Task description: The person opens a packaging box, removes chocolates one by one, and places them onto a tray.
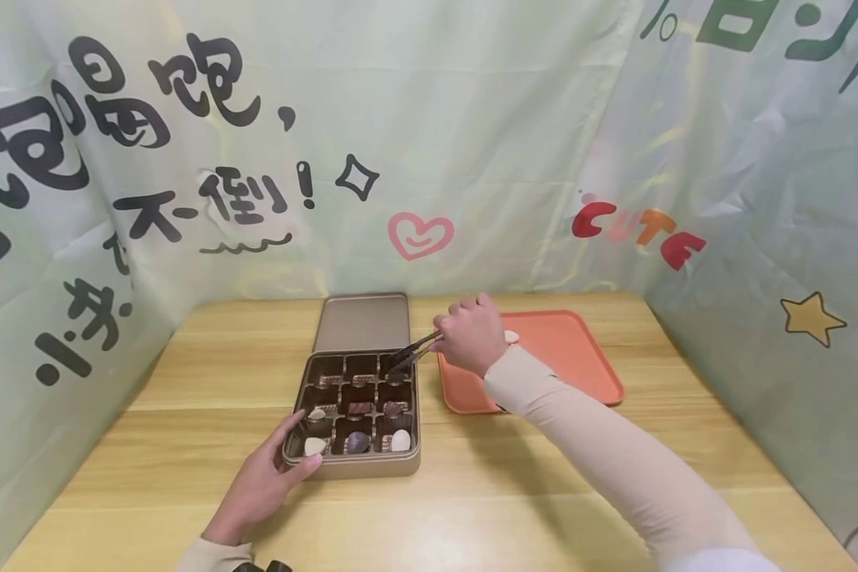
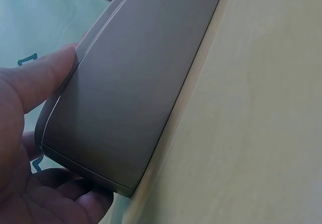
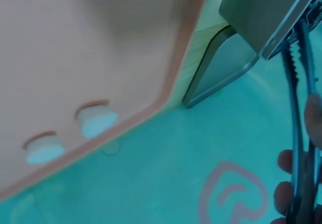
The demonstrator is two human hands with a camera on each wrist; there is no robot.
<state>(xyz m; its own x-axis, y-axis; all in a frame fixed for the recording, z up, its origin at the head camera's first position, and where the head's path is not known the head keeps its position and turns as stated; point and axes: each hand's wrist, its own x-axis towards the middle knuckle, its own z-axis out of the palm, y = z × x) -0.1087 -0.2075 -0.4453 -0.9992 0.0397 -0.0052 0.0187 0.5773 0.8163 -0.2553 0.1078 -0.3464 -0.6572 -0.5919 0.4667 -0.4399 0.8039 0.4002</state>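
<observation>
A brown metal tin [image 1: 361, 469] with a dark divided insert stands on the table. Its front and middle compartments hold pieces such as a dark blue-grey one [image 1: 357, 442], a white one [image 1: 400, 440] and a cream one [image 1: 314, 446]. My left hand [image 1: 268, 477] grips the tin's front left corner, thumb on the front rim and fingers along the side. With my right hand [image 1: 472, 334] I hold dark tongs [image 3: 296, 128], whose ridged tips reach into the back right compartment. Whether anything is between those tips, I cannot tell.
The tin's flat lid section [image 1: 363, 322] lies behind it. An orange tray [image 1: 558, 357] sits at the right, under my right forearm, with two white round pieces [image 3: 96, 120] near its edge. Printed fabric walls [image 1: 472, 159] enclose the wooden table [image 1: 214, 365].
</observation>
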